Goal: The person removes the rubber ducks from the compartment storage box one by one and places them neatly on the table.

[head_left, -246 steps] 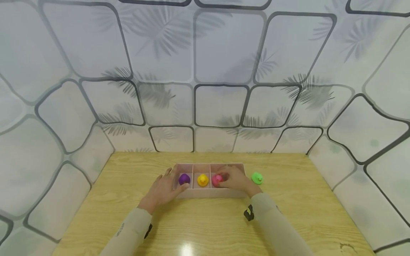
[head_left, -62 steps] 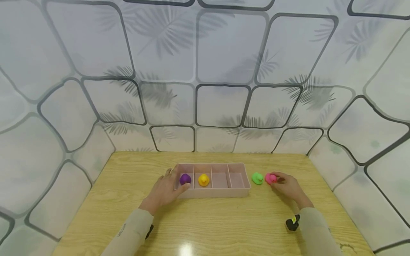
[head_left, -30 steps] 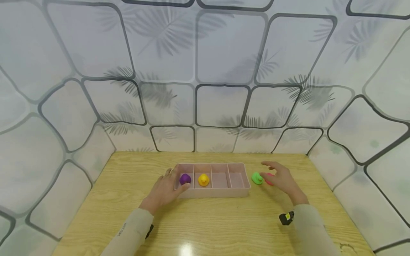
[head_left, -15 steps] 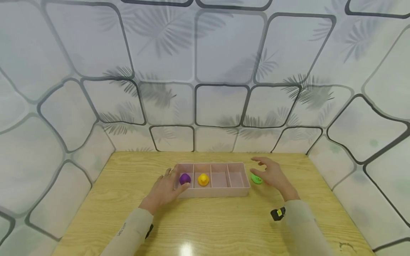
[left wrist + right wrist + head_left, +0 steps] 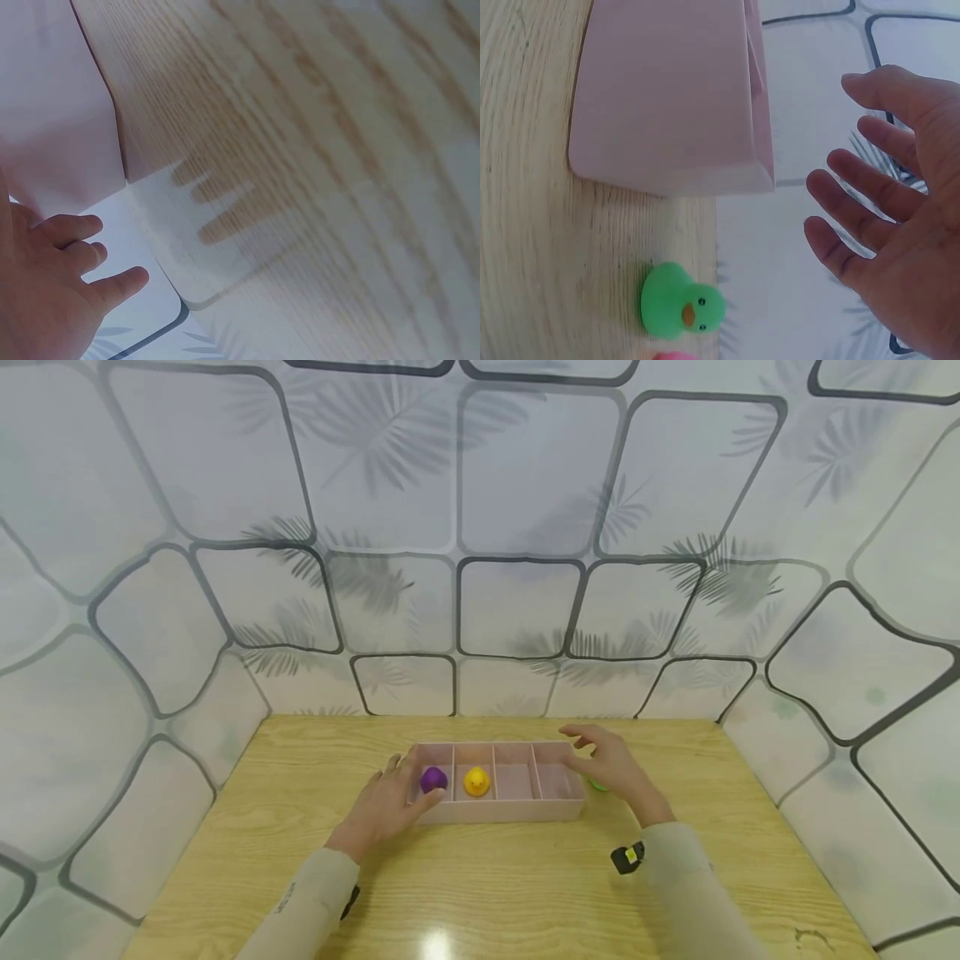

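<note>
Nearest me on my feed are the two light sleeves (image 5: 300, 893), with a small black device (image 5: 627, 858) at the right wrist, over the near part of the tabletop (image 5: 480, 885). Beyond them sits the pink box (image 5: 495, 812), its long axis running left to right. The left hand (image 5: 382, 806) rests at its left end, fingers loosely extended rather than clenched, thumb beside the purple toy (image 5: 432, 779) in the leftmost compartment. The yellow duck (image 5: 476, 782) is in the next compartment rightward. What I judge matters most is that it lies left and slightly near of the right hand (image 5: 607, 768), across two compartments; the left thumb is actually closer to it. The right fingers are spread, hold nothing and appear to hover about the box's right end. From the head I get only a green edge beneath that hand; the right wrist view gives me the whole green duck (image 5: 679, 304) just right of the box, plus a pink sliver (image 5: 675, 356) beside it. Farthest stands the patterned wall (image 5: 517, 610).
</note>
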The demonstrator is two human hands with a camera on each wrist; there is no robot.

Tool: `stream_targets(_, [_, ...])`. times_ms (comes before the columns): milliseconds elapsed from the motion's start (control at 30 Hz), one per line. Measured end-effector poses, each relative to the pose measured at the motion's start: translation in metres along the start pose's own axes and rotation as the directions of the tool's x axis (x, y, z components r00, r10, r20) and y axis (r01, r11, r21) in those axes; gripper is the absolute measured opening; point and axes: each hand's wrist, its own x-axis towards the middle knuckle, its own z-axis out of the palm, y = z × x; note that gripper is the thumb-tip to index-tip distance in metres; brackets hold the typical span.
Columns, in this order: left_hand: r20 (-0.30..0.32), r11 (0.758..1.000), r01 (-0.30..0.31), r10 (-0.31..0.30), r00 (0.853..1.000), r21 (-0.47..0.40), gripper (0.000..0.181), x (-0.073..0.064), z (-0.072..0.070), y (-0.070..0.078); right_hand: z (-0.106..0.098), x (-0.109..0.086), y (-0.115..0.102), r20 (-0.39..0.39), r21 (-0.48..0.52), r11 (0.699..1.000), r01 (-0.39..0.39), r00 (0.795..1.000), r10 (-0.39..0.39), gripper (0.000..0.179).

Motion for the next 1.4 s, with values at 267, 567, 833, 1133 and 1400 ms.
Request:
stream_targets(267, [-0.005,1.0,-0.002,0.002,1.0,-0.01,0.101,0.0,0.002,-0.002,0.015,0.007,-0.008,0.007,0.055,0.998,0.041,0.999,-0.041,0.043])
stream_targets(567, [-0.005,1.0,-0.002,0.002,1.0,-0.007,0.101,0.0,0.001,-0.001,0.03,0.014,-0.024,0.047,0.104,0.993,0.06,0.997,-0.065,0.042])
stream_targets(833, [0.014,1.0,0.011,-0.01,1.0,-0.018,0.101,0.0,0.001,0.0,0.04,0.017,-0.038,0.072,0.101,0.989,0.107,0.991,-0.114,0.043])
stream_targets(1133, [0.021,1.0,0.013,-0.013,1.0,-0.017,0.101,-0.001,-0.001,0.001,0.048,0.02,-0.049,0.108,0.12,0.984,0.132,0.983,-0.145,0.043])
stream_targets(1400, [0.02,1.0,0.014,-0.013,1.0,-0.013,0.101,-0.001,0.0,0.0,0.06,0.024,-0.051,0.146,0.045,0.995,0.091,0.985,-0.097,0.045])
